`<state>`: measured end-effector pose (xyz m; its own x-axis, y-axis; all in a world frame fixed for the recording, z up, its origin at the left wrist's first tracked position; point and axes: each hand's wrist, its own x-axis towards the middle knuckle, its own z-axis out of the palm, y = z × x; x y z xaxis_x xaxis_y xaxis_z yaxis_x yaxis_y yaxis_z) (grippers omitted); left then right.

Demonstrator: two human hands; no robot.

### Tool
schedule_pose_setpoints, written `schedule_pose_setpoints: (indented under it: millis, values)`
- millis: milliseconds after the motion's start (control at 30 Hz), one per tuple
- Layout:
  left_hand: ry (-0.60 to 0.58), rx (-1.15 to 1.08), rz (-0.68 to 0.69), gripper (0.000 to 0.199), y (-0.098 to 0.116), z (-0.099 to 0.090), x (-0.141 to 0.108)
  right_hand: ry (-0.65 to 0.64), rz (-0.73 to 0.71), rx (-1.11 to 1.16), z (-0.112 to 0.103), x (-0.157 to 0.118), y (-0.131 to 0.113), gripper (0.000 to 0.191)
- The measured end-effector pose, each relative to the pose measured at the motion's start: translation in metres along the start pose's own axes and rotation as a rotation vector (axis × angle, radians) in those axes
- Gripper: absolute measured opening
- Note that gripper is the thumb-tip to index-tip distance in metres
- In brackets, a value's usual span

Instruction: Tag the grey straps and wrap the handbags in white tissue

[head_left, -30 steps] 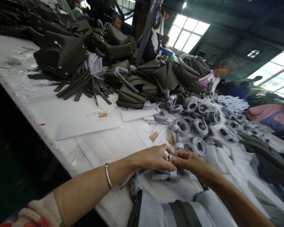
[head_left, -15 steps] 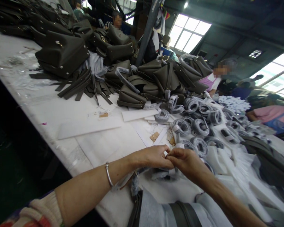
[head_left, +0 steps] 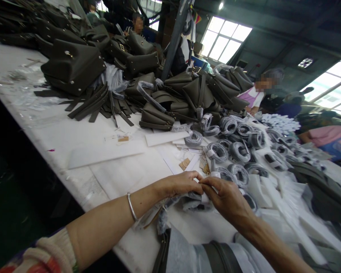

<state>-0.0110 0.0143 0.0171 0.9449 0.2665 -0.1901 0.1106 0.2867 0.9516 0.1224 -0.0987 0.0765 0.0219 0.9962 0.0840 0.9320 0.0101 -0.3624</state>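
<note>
- Meeting: left grip and right grip; I cannot tell what they pinch.
- Just under both grips: dark grey, round, plastic-wrapped strap coil.
- If either grip slips, the coil might spring open.

The left forearm is extended from the lower left of the frame, the right forearm slanted from the lower right; below centre, the left hand and right hand are joined at pinched fingertips, backs turned upward
</note>
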Motion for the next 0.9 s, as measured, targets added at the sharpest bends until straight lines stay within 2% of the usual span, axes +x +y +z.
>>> schedule_pose_setpoints:
  millis: [100,233,433,667,800,900]
  values:
    - [0.009,-0.035,0.002,0.043,-0.002,0.001,0.002,0.009,0.004,0.001,-0.001,-0.001,-0.001,0.029]
    - [0.019,-0.055,0.015,0.042,-0.007,0.000,0.005,-0.005,0.079,0.060,-0.003,-0.004,-0.002,0.028]
    - [0.046,-0.066,0.033,0.035,-0.012,-0.002,0.008,-0.039,0.138,0.150,-0.002,-0.011,-0.003,0.027]
    - [0.045,-0.051,0.024,0.034,-0.007,0.000,0.006,0.016,0.044,0.095,0.005,-0.021,0.003,0.031]
    - [0.062,-0.043,0.028,0.031,-0.003,0.001,0.003,0.009,-0.026,0.095,0.005,-0.023,0.009,0.050]
    - [0.054,-0.030,0.025,0.031,-0.002,0.002,0.002,0.028,-0.027,0.136,0.003,-0.023,0.010,0.041]
